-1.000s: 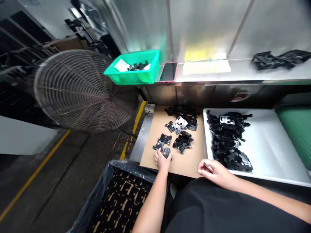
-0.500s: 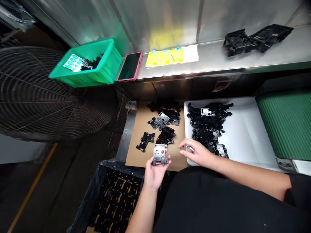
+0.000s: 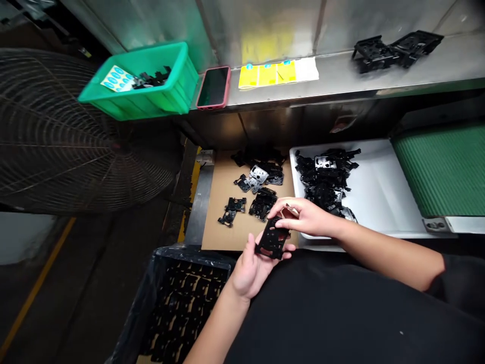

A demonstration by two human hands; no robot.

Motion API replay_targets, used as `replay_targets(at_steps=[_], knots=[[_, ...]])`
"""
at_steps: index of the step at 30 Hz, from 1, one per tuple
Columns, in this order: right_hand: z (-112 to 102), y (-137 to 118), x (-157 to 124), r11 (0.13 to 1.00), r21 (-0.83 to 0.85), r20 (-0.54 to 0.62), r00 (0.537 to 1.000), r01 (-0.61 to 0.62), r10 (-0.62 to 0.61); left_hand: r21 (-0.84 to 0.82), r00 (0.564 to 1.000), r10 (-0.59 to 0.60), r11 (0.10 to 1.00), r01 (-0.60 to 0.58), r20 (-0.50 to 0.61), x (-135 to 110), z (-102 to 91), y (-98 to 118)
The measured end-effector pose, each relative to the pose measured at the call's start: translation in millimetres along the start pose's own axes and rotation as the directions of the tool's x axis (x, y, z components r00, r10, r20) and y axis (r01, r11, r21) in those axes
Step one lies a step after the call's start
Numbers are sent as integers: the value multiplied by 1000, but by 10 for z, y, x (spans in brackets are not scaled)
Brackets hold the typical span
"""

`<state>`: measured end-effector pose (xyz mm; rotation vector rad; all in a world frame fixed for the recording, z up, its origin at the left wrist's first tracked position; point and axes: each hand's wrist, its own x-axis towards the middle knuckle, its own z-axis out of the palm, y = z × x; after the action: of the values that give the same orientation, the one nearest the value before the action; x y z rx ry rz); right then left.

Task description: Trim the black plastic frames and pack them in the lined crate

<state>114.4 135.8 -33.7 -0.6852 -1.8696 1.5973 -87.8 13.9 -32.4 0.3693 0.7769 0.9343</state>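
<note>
There is one held black part (image 3: 271, 239), one phone (image 3: 213, 87), one fan (image 3: 76, 139), one tray (image 3: 375, 192).

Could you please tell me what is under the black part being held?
The left hand supports the black part from beneath; its underside and some fingers are covered.

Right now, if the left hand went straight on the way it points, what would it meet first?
Probably the right hand, which is at the far end of the black part in the left hand, though depth is hard to judge.
</note>
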Motion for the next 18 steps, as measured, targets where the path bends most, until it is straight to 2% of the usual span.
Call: replay_targets(at_steps=[3,5,7,8,10,13,15,16,18], knots=[[13,-133,102,994,-31,121,987,106,-102,15,997,-12,1000,11,73,-157,-43,50],[45,-228,173,974,-82,279,943,213,-182,24,992,-34,999,31,123,-248,-70,65],[114,-295,230,950,-160,403,896,269,-186,26,988,-41,999,38,146,-313,-93,47],[162,-314,249,936,-217,432,888,276,-161,22,989,-32,999,30,142,-335,-103,26],[271,-318,264,894,-360,402,909,266,-109,4,995,17,1000,-17,101,-361,-117,-24],[404,-260,231,846,-485,167,973,222,-160,-27,991,132,991,-132,-4,-381,-150,-72],[451,-195,192,860,-480,34,983,173,-179,-37,978,200,978,-203,-65,-403,-192,-65],[469,-160,170,865,-477,-5,983,158,-183,-41,969,231,971,-235,-86,-418,-216,-52],[522,-99,123,842,-485,29,967,236,-254,-44,951,290,954,-296,-110,-456,-261,-17]])
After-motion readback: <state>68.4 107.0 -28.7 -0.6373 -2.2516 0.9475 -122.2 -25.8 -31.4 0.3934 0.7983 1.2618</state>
